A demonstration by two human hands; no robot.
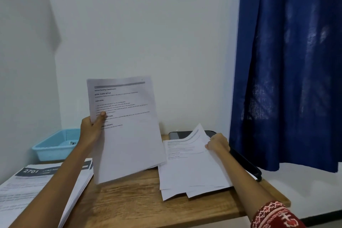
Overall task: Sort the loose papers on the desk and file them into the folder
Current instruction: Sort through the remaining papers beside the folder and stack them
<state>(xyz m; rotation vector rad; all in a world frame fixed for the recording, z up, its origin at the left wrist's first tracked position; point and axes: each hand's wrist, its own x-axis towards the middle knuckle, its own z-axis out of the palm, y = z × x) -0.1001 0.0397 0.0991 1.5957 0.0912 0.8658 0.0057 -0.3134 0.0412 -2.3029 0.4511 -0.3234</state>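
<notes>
Two hands work the white printed papers. Left hand (90, 127) pinches a raised printed sheet (125, 129) upright, apparently for reading. Right hand (218, 143) grips the lifted corner of the loose pile (192, 170), which lies on the black folder (246, 163) on the wooden desk (129, 200).

The black folder (238, 155) lies mostly buried under the loose sheets (194, 170) and the right forearm; only its far corner and one edge show. The small print on the raised page (125, 127) blurs past reading. The left stack (37, 187) runs off the frame. Something small inside the blue tray (53, 146) can't be made out.
</notes>
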